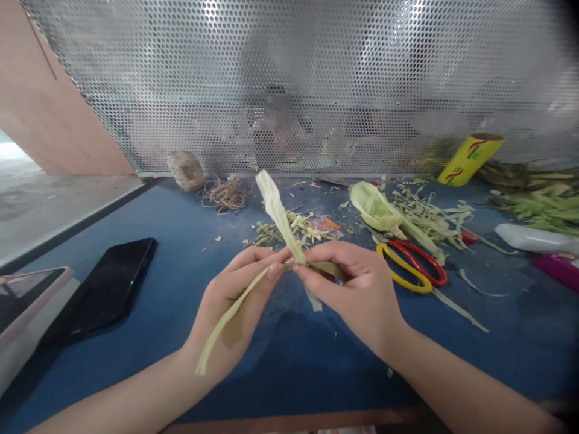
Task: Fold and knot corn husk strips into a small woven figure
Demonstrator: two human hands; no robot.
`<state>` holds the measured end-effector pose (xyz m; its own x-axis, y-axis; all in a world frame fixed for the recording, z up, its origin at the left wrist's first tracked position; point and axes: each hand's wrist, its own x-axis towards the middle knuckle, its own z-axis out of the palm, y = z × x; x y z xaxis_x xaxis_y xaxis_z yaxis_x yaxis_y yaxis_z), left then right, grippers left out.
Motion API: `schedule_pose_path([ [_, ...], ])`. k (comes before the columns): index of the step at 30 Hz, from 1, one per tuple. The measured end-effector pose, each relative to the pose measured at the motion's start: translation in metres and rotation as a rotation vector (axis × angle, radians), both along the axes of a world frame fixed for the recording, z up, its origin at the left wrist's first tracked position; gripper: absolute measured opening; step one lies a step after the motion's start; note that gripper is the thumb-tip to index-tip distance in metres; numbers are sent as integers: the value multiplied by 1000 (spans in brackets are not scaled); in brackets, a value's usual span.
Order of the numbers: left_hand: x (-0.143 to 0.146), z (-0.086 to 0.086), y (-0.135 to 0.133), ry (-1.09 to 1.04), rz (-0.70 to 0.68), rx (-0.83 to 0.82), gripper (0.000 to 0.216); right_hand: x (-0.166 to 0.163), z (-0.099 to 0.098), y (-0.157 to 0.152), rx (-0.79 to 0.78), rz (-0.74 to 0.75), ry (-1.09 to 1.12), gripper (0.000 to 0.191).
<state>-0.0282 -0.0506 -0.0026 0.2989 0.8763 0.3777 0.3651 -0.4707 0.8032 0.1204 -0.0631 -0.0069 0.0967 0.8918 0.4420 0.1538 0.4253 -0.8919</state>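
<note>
My left hand (235,301) and my right hand (353,289) meet above the blue table (136,217), both pinching a pale green corn husk strip (278,211). One end of the strip rises up and away from my fingers. A thinner strip (226,319) hangs down across my left palm. My right hand's fingers curl around folded husk material.
Red-and-yellow scissors (414,265) lie just right of my right hand, beside a heap of husk pieces (407,217). A black phone (106,286) lies at left, rubber bands (226,193) at the back. A yellow roll (468,158), white and pink objects sit right. A perforated metal screen (289,78) stands behind.
</note>
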Motion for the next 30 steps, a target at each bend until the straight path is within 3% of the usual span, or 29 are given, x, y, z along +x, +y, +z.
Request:
schedule_pose_path([
  [4,1,2,0,-9,7,-27,22,3,-1,5,-66,98,37,5],
  [8,2,5,2,16,56,-88,28,5,-1,8,-97,250,69,18],
  [10,2,5,3,12,78,-124,32,6,-1,9,-99,295,34,14],
  [20,1,-3,5,14,42,-171,34,8,-5,7,-125,152,-363,17],
  [24,1,-4,4,-7,-19,-197,37,7,-6,7,-100,193,-343,9],
  [27,1,-2,3,-20,-59,-268,43,7,-6,7,-120,234,-251,18],
  [30,1,-1,1,-37,-67,-319,46,6,-6,7,-139,229,-237,11],
])
